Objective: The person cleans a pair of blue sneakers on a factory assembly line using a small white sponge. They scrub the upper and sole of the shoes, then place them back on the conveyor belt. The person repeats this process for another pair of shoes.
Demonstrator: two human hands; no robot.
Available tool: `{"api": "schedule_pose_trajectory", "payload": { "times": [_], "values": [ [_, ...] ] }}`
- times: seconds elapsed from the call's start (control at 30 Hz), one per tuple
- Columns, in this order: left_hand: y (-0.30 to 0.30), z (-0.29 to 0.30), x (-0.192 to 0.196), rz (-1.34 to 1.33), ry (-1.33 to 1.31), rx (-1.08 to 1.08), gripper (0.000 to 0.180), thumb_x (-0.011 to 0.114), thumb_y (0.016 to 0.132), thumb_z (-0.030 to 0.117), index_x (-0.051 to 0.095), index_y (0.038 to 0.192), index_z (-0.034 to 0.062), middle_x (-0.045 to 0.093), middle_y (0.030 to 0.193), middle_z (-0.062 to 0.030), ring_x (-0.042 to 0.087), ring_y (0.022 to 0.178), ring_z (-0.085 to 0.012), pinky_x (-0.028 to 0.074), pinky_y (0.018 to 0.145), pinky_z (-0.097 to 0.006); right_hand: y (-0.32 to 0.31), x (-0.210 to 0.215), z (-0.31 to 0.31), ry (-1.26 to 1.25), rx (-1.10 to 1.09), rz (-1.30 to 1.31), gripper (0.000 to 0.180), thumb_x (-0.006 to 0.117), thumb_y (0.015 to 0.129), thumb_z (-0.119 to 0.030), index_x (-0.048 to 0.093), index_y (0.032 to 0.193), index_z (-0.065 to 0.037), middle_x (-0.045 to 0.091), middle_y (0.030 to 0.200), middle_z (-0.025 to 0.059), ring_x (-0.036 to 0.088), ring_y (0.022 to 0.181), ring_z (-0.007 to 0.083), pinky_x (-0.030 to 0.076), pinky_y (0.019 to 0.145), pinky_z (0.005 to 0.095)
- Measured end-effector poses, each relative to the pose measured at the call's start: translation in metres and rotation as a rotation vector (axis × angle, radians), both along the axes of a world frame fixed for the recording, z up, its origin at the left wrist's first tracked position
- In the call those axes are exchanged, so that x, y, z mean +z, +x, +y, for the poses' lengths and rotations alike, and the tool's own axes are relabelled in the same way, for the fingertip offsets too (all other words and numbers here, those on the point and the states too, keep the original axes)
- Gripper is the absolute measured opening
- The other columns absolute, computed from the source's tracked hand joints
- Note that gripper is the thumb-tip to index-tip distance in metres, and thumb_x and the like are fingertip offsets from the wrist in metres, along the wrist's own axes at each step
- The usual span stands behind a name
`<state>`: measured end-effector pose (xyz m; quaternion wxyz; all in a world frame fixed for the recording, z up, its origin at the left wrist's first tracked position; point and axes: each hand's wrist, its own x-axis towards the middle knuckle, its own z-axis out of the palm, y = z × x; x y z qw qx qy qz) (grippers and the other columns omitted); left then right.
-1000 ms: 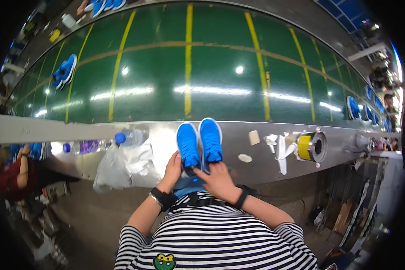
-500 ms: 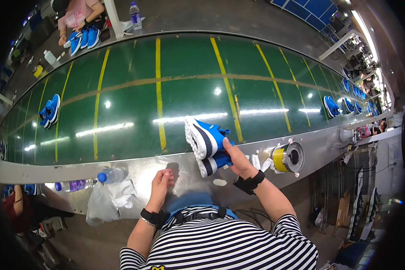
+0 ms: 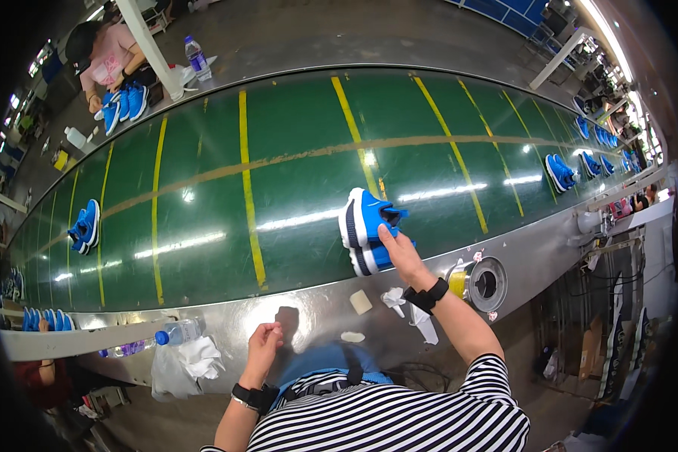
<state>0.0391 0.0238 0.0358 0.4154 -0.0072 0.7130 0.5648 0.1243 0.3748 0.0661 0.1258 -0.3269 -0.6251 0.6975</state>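
A pair of blue sneakers (image 3: 369, 220) with white soles, one above the other, is in my right hand (image 3: 404, 258). My thumb lies on the upper shoe near its heel opening, and the other fingers are hidden behind the shoes. They are above the near edge of the green conveyor belt (image 3: 301, 256), toes pointing left. My left hand (image 3: 264, 345) is over the metal ledge (image 3: 316, 305), fingers curled in and nothing visible in them. A pale block (image 3: 360, 302) lies on the ledge between my hands.
A roll of yellow tape (image 3: 458, 283) sits by a round metal tin (image 3: 487, 283) on the right. Crumpled tissue (image 3: 394, 299), a bottle (image 3: 179, 332) and a plastic bag (image 3: 175, 371) line the ledge. Blue sneakers (image 3: 85, 227) ride the belt at left, others (image 3: 560, 173) at right. Across it a person (image 3: 111, 64) handles shoes.
My right hand has carried the sneakers away from me and slightly right, over the belt, turning their soles less toward view. The pale block now shows. My left hand stays curled.
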Motion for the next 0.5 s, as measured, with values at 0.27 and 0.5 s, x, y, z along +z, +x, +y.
{"api": "schedule_pose_trajectory", "payload": {
  "times": [0.27, 0.5],
  "values": [
    [0.009, -0.001, -0.004, 0.283, -0.129, -0.186, 0.027, 0.059, 0.089, 0.020, 0.059, 0.107, 0.0005, 0.063, 0.091, -0.0077, 0.059, 0.083, -0.0125, 0.050, 0.076, -0.027, -0.009, -0.044, 0.129, 1.168, 0.172, -0.531, 0.042, 0.064, 0.076, -0.043, 0.068, 0.105, -0.013, 0.066, 0.098, 0.0149, 0.062, 0.091, 0.0337, 0.049, 0.080, 0.0414],
    [0.018, -0.047, 0.013, 0.415, -0.209, -0.230, 0.027, 0.057, 0.087, 0.022, 0.059, 0.104, 0.0007, 0.064, 0.091, -0.0147, 0.061, 0.083, -0.0239, 0.048, 0.076, -0.034, 0.036, -0.103, 0.177, 0.994, 0.180, -0.725, 0.046, 0.074, 0.064, -0.023, 0.061, 0.107, -0.018, 0.055, 0.111, 0.0195, 0.052, 0.107, 0.0383, 0.042, 0.094, 0.0450]
  ]
}}
